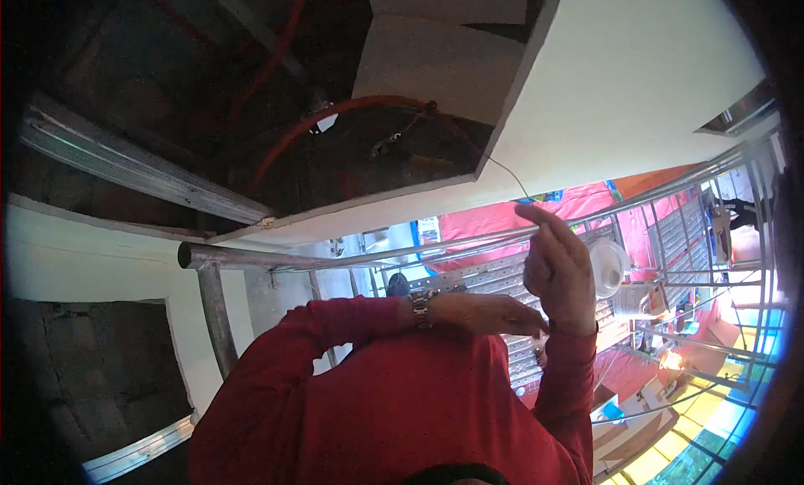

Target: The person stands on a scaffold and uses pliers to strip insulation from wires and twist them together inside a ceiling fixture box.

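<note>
My right hand (559, 271) is raised in front of my chest at the right. Its index finger stretches up, while the other fingers look partly bent. The fingertip is close to the lower end of a thin wire (507, 168) hanging from the ceiling opening. Whether they touch I cannot tell, and I see nothing held in that hand. Across my body lies my left forearm, with a metal watch (421, 309) on the wrist. My left hand (486, 313) has its fingers stretched toward my right forearm, close to or against the sleeve, with nothing visible in it.
Overhead, a white ceiling panel (620, 83) borders a dark opening with an orange flexible conduit (356, 104). A metal scaffold pipe (243, 257) runs beside me. Below are perforated scaffold planks (502, 255), a white bucket (610, 263), pink floor sheeting (494, 225) and cardboard boxes (641, 418).
</note>
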The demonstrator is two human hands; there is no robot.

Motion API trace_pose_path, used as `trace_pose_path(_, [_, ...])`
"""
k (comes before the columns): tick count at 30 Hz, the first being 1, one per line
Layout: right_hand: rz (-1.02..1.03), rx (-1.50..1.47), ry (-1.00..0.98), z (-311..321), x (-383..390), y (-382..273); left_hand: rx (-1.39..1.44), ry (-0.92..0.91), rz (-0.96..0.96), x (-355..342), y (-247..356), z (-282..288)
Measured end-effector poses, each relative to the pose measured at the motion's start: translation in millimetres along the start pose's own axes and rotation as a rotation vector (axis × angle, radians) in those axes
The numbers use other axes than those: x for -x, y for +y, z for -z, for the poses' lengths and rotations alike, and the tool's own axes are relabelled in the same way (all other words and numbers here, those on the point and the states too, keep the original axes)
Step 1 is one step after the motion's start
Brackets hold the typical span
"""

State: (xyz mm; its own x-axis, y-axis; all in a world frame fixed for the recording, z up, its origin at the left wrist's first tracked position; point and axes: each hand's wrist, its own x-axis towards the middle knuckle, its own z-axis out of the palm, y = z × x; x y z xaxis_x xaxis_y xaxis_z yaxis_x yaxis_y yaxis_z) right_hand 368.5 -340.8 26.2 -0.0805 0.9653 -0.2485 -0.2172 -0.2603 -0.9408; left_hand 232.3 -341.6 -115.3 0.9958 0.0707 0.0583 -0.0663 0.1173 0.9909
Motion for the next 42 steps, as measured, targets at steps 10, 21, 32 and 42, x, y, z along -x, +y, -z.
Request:
trace_pose_path(10, [-0.217,0.277,0.011,128,128,137,0.921,0.869,-0.509,63,47,53])
trace_pose_path(21, [-0.036,0.436,0.342,181,186,103,0.84,0.95,-0.635,97,61,69])
trace_pose_path(32, [0.052,0.955,0.061,212,141,157,0.183,0.857,-0.108,92,87,37])
trace_pose_path(42, [0.337,0.616,-0.09,-10,-12,65,0.284,0.616,-0.023,56,-3,19])
